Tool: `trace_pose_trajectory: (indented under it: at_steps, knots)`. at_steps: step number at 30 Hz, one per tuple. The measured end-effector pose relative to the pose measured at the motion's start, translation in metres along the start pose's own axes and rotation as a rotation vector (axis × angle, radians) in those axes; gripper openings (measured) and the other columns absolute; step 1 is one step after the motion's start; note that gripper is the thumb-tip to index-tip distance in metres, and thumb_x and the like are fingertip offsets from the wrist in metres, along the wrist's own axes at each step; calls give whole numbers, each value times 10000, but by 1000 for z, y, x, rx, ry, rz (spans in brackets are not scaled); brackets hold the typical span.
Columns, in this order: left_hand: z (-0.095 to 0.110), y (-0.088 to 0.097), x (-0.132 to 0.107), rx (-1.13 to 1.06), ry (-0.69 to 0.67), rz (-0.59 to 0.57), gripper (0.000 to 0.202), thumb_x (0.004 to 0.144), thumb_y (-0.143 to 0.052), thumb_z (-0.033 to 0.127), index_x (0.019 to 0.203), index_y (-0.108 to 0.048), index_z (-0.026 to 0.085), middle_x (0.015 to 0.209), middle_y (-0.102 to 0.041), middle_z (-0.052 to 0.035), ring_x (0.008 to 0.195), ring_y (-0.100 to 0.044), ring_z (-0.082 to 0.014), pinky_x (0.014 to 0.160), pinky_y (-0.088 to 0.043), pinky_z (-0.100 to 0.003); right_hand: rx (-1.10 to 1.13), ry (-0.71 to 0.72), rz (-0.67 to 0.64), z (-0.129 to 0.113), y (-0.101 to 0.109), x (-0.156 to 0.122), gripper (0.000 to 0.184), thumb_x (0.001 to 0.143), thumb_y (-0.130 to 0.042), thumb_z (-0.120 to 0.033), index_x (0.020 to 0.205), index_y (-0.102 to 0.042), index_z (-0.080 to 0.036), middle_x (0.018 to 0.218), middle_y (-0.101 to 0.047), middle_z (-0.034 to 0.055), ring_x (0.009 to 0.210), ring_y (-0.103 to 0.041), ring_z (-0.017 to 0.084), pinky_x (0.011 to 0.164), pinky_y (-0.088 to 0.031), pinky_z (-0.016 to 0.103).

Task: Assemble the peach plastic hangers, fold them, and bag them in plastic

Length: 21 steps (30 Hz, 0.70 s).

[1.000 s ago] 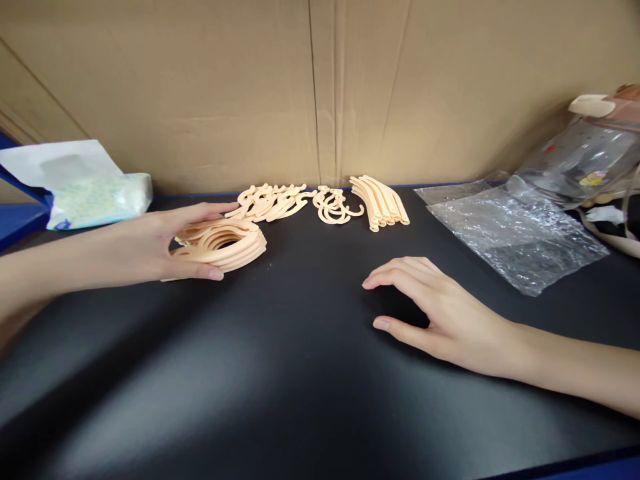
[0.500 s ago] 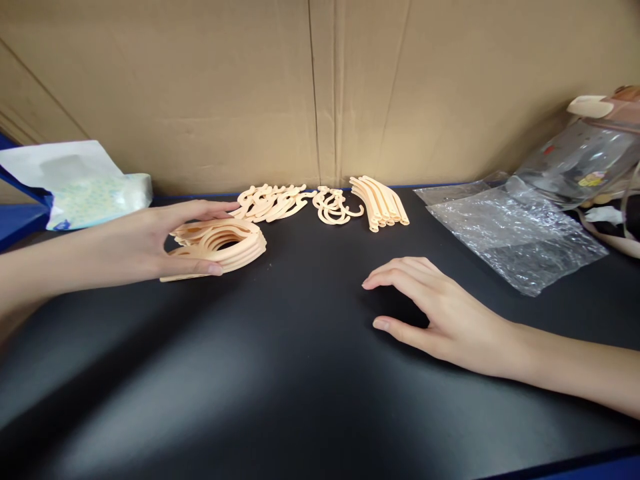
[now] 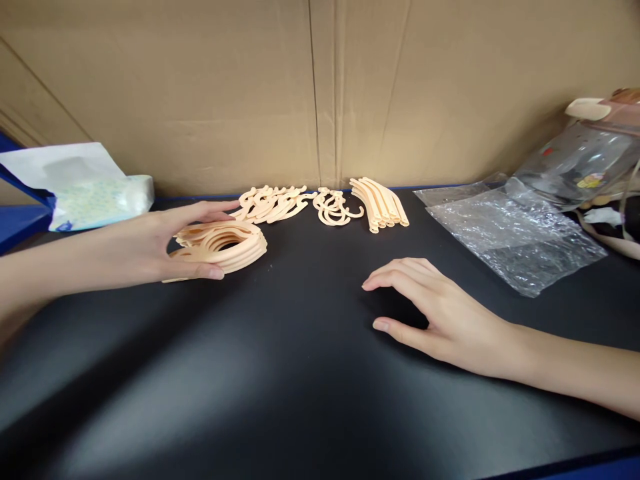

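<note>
While left fingers (image 3: 213, 212) widely straddle stacked peach pieces (image 3: 245, 257), right fingers (image 3: 396, 276) curl — parted.

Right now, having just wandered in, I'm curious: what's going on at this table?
A person has their left hand around a stack of curved cream-coloured pieces, thumb on the near side and fingers beyond it; how firmly it grips, I can't tell. The right hand is at the black table, fingers curved and holding nothing. Farther back lie a cluster of overlapping curved pieces, a small heap of hooks and a bundle of bent bars. Clear plastic bags lie to the right.
</note>
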State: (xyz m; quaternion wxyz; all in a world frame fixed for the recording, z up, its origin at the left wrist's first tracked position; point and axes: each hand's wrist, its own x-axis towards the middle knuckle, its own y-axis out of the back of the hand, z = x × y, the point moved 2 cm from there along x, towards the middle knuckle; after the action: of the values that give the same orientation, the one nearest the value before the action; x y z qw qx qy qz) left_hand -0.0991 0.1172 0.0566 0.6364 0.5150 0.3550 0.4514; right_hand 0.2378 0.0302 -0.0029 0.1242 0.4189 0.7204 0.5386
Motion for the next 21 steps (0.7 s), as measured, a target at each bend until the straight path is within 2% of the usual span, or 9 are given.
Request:
trace_pose_trajectory:
  at_steps: [3,7,9,10,12,13,17,19,21]
  knots:
    - [-4,-3,1,-1,-67,-62,1058,657,-523,897,1468,-376,233,1467,-503,-72,1212,-562,-295,1044,-424,-467,0,-2,-1,0,0,0,259,950,-568,-317,1182,-531,-209,1166,-638,77,1108,-565,224,986,-437,417]
    - [1,-9,1,161,-233,56,979,779,-388,877,1483,-355,198,1492,-440,-129,1356,-417,-344,1106,-338,-537,5,-12,-7,0,0,1,256,950,-567,-318,1181,-530,-216,1174,-635,84,1118,-557,239,981,-445,435]
    - [15,-15,-2,275,-356,157,852,896,-287,786,1460,-383,155,1512,-407,-155,1444,-285,-352,1147,-265,-561,9,-15,-9,0,0,1,257,951,-564,-322,1183,-529,-218,1174,-636,90,1116,-562,247,979,-448,445]
    - [23,-20,-5,314,-392,181,752,952,-297,703,1461,-381,156,1534,-379,-153,1484,-200,-338,1169,-230,-557,9,-17,-9,0,0,2,259,951,-563,-324,1184,-529,-218,1172,-636,90,1116,-564,247,980,-448,447]
    - [45,-31,-11,298,-488,262,591,1000,-330,582,1423,-435,182,1536,-394,-133,1503,-172,-311,1195,-214,-538,2,-19,-3,0,0,2,258,951,-562,-326,1182,-532,-215,1168,-640,91,1114,-570,247,979,-451,447]
    - [56,-37,-14,258,-545,287,534,1005,-361,537,1394,-474,190,1536,-406,-124,1497,-207,-309,1202,-227,-528,-3,-15,3,-1,0,2,257,951,-564,-326,1180,-534,-214,1162,-644,91,1110,-576,246,976,-453,447]
    - [85,-66,-28,146,-700,156,449,1005,-447,409,1410,-483,220,1526,-455,-83,1467,-310,-286,1194,-319,-482,-22,-8,25,-1,1,4,259,945,-569,-324,1177,-546,-212,1140,-664,91,1098,-600,242,959,-469,439]
    - [89,-75,-31,96,-726,76,447,1017,-430,382,1429,-466,212,1535,-445,-82,1458,-335,-270,1181,-355,-457,-34,-31,23,1,2,6,266,945,-566,-340,1178,-552,-214,1140,-667,85,1111,-598,242,961,-470,436]
    - [88,-80,-33,49,-690,16,470,1019,-421,404,1448,-442,212,1550,-421,-90,1444,-363,-268,1164,-381,-458,-59,-56,16,5,4,10,273,945,-564,-362,1174,-557,-214,1140,-667,80,1114,-592,242,967,-465,439]
